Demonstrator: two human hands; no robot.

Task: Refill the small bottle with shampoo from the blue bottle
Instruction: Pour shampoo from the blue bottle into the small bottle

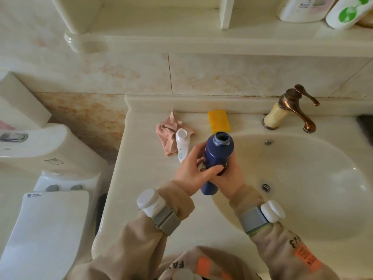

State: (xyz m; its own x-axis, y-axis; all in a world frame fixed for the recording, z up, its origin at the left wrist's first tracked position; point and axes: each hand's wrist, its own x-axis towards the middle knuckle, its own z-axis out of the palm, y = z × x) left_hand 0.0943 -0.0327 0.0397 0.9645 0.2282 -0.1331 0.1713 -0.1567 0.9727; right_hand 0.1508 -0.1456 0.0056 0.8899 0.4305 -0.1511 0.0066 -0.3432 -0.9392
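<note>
Gripping blue bottle [219, 152] w/ both hands, uncapped; small bottle [182, 145] open.

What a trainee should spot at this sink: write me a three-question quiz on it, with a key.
1. True or false: the blue bottle has its cap on.
2. Pick one. The small bottle in front of the pink cloth is: A upright and uncapped; B lying on its side; C upright and capped.
3. Fill in: the blue bottle is held by ___ hand(s).

Key
1. False: its mouth is open.
2. A.
3. Both: the left hand and the right hand grip it.
</note>
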